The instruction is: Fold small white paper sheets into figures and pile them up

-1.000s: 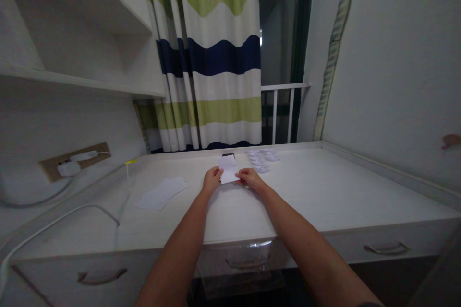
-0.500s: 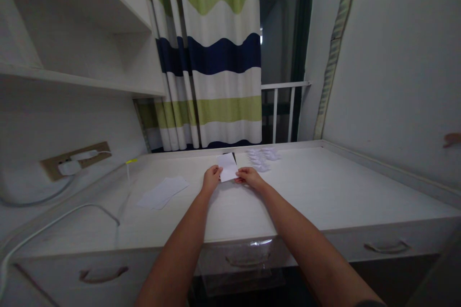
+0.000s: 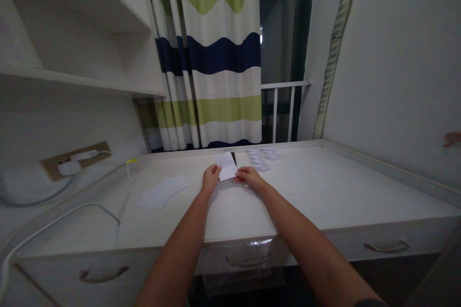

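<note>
A small white sheet of paper (image 3: pixel 226 165) is held up over the desk between my two hands. My left hand (image 3: pixel 211 175) pinches its lower left edge. At the lower right corner, the fingers of my right hand (image 3: pixel 248 175) are closed on the same sheet. Behind it, part of a dark flat object (image 3: pixel 234 157) shows, mostly hidden. Several folded white paper pieces (image 3: pixel 260 159) lie in a group beyond my right hand. To the left, a loose stack of white paper sheets (image 3: pixel 163 193) rests on the desk.
The white desk (image 3: pixel 324 182) has a raised rim at the back and drawers with handles (image 3: pixel 387 248) in front. At left, a cable (image 3: pixel 77 208) crosses the desktop below a wall socket (image 3: pixel 68 167). A striped curtain (image 3: pixel 223 57) hangs behind; a shelf (image 3: pixel 82 79) juts out upper left.
The sheet has shifted very slightly to the left and tilted a little in my hands. Both hands keep their hold, and the other papers lie where they were.
</note>
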A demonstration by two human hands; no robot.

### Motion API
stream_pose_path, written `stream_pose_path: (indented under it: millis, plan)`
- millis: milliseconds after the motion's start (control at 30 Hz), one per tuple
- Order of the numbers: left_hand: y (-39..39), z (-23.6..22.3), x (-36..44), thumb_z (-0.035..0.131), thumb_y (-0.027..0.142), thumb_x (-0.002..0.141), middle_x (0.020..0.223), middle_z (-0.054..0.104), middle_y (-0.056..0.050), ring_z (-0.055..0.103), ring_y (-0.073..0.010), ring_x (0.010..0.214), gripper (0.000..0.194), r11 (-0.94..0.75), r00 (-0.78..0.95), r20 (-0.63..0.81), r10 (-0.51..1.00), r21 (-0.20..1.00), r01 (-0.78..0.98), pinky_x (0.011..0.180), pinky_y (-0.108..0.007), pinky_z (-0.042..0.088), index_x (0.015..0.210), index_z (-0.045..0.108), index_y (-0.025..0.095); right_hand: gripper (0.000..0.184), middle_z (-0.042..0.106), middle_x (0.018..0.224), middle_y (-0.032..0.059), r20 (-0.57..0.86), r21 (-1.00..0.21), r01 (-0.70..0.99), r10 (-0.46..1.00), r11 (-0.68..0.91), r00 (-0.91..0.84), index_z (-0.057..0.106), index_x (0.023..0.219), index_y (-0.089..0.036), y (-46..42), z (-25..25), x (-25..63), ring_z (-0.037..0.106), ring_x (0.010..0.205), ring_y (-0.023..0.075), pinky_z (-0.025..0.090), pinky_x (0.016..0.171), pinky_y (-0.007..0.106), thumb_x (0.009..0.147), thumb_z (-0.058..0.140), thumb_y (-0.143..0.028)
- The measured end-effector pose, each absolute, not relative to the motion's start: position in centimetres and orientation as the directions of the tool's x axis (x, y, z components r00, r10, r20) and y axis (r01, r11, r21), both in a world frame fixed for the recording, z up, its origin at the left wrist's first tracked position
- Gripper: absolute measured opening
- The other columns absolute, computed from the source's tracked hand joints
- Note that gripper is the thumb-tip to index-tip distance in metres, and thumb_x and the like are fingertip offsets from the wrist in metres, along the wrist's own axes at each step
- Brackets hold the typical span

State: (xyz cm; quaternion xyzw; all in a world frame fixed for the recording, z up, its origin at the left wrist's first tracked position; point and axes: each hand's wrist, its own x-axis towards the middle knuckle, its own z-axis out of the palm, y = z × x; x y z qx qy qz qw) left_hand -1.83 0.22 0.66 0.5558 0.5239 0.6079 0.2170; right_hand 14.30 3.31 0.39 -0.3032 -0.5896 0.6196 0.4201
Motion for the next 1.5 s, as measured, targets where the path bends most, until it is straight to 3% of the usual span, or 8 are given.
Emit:
stream_pose_path:
  millis: [300,633,833,1500]
  plan:
    - [0.3,0.6,-1.8,0.055,0.041,0.061,0.046,0.040,0.005,0.040,-0.0072,0.042,0.027,-0.352,-0.256,0.422,0.869,0.893,0.280,0.037,-0.017,0.034,0.054,0.042,0.018,0.013,0.057,0.052,-0.0017,0.123,-0.984,-0.170,0.899,0.055,-0.421,0.055,0.059,-0.013,3.7,0.2,14.2,0.057,0.048,0.0102,0.046,0.052,0.021,0.058,0.066,-0.019]
    - [0.3,0.5,-1.7,0.055,0.036,0.058,0.049,0.045,0.004,0.043,-0.0087,0.045,0.021,-0.327,-0.192,0.369,0.909,0.920,0.216,0.039,-0.019,0.035,0.056,0.047,0.017,0.020,0.050,0.046,-0.0049,0.203,-0.972,-0.189,0.907,0.141,-0.369,0.054,0.055,-0.013,3.8,0.2,14.4,0.045,0.043,0.0057,0.038,0.046,0.019,0.051,0.069,-0.024]
    - [0.2,0.5,-1.5,0.055,0.035,0.056,0.049,0.045,0.004,0.043,-0.0087,0.046,0.021,-0.304,-0.172,0.342,0.924,0.929,0.210,0.039,-0.019,0.033,0.054,0.045,0.017,0.026,0.054,0.050,-0.0029,0.190,-0.966,-0.230,0.922,0.115,-0.336,0.054,0.055,-0.013,4.1,0.1,14.3,0.050,0.047,0.0075,0.042,0.050,0.021,0.045,0.072,-0.028]
    - [0.1,0.6,-1.2,0.057,0.035,0.055,0.051,0.048,0.003,0.045,-0.0101,0.049,0.021,-0.292,-0.132,0.321,0.938,0.935,0.200,0.042,-0.020,0.033,0.057,0.049,0.015,0.026,0.058,0.053,-0.0007,0.229,-0.946,-0.289,0.936,0.150,-0.265,0.058,0.056,-0.014,4.7,0.1,14.3,0.054,0.051,0.0106,0.046,0.056,0.026,0.042,0.073,-0.030]
